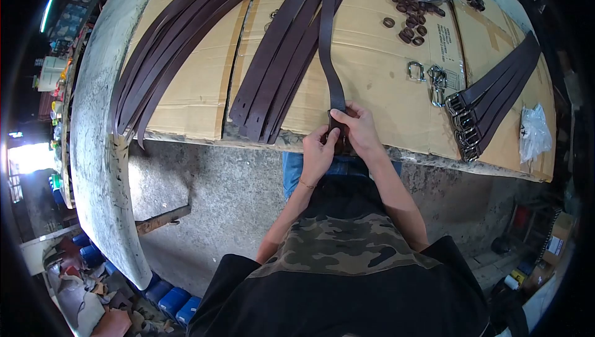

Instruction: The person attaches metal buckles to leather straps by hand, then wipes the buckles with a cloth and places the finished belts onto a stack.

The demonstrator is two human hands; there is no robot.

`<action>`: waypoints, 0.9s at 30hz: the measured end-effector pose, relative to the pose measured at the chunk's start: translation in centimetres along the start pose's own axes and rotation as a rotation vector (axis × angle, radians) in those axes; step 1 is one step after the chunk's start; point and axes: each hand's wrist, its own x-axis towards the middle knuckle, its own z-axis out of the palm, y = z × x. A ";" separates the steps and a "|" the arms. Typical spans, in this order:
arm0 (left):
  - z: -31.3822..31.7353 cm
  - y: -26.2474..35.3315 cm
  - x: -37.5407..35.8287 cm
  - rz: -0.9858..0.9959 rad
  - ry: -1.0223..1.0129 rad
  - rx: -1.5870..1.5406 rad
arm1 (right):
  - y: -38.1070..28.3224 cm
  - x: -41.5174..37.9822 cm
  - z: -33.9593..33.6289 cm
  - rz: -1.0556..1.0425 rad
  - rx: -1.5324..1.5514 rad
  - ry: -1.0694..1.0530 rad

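Both of my hands are at the near edge of the cardboard-covered table, closed on the end of one dark brown leather strap (326,45). My right hand (359,129) pinches the strap from the right, its thumb on top. Just left and slightly lower, my left hand (320,152) presses its thumb and fingers on the strap's end. Small details between the fingers are hidden. The strap runs up from my hands across the table. Close by on the left lies a bundle of dark straps (266,83).
Another strap bundle (180,33) spreads at the left. To the right lie loose metal buckles (437,83), brown leather loops (412,27), buckled straps (496,98) and a plastic bag (535,133). Cardboard (384,107) covers the table; its front edge is just beyond my torso.
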 end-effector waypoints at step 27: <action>0.4 0.6 0.0 -0.096 -0.028 -0.280 | -0.2 -1.2 -0.4 0.135 0.044 -0.078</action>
